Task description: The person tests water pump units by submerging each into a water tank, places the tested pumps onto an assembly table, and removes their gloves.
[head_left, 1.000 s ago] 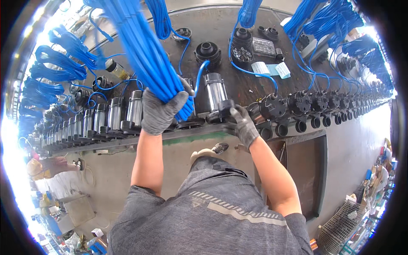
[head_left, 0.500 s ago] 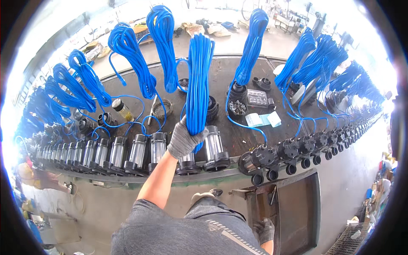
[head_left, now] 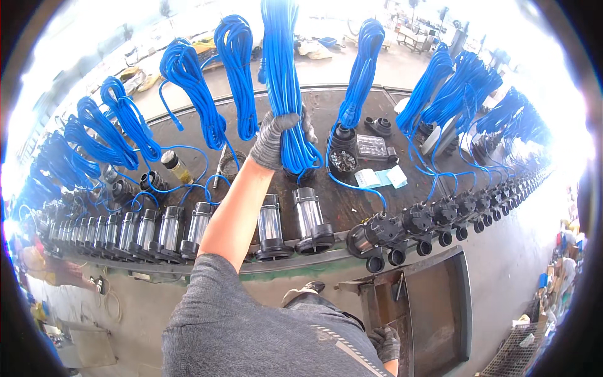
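My left hand (head_left: 276,138), in a grey work glove, is closed round the lower part of a long coil of blue cable (head_left: 284,81). The coil hangs upright over the middle of the bench, its top reaching the upper edge of the view. Just below its bottom loops stand clear cylinders with black bases (head_left: 309,217). Low on the right, beside the open drawer (head_left: 436,314), is my right hand (head_left: 386,344), also gloved. Its fingers are curled, and a thin sliver shows at them; what they hold is too small to make out.
More blue cable coils (head_left: 235,75) hang to both sides. Black pump-like units (head_left: 377,235) line the bench's right front edge. Behind them lie a paper booklet (head_left: 383,178), a bowl of small metal parts (head_left: 343,161) and a clear jar (head_left: 177,166). A wire basket (head_left: 515,352) is at lower right.
My left hand has lifted the blue coil upward and away from me, so its bottom loops are now higher above the bench. My right hand has shifted slightly beside the drawer.
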Motion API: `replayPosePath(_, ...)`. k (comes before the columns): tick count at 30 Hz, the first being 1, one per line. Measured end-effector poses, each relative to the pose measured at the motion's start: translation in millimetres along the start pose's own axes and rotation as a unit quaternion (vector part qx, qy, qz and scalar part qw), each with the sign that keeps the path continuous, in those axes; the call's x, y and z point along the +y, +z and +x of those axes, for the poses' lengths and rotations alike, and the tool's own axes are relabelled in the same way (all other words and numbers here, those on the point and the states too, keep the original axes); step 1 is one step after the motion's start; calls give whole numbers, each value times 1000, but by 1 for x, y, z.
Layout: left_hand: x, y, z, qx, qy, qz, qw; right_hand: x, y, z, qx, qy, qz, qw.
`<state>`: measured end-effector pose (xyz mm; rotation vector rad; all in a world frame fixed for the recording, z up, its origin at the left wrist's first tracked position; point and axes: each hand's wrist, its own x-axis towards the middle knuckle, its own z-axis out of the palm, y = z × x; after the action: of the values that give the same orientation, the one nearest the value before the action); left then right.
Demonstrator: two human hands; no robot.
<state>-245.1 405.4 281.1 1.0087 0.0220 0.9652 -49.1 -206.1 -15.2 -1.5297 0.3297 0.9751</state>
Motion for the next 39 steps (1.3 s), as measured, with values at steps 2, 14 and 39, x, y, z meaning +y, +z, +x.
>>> replayPosePath(2, -18, -6, -2, -13, -5, -56, 998, 1, -5, -4, 2, -3, 9, 1000)
replayPosePath(14, -52, -22, 30, -172, -64, -269, 946, 20, -41, -5, 42, 25, 31, 998)
replayPosePath(39, -272, 70, -70, -82, -163, 325, 928, 78, -47, -57, 189, 26, 41, 981)
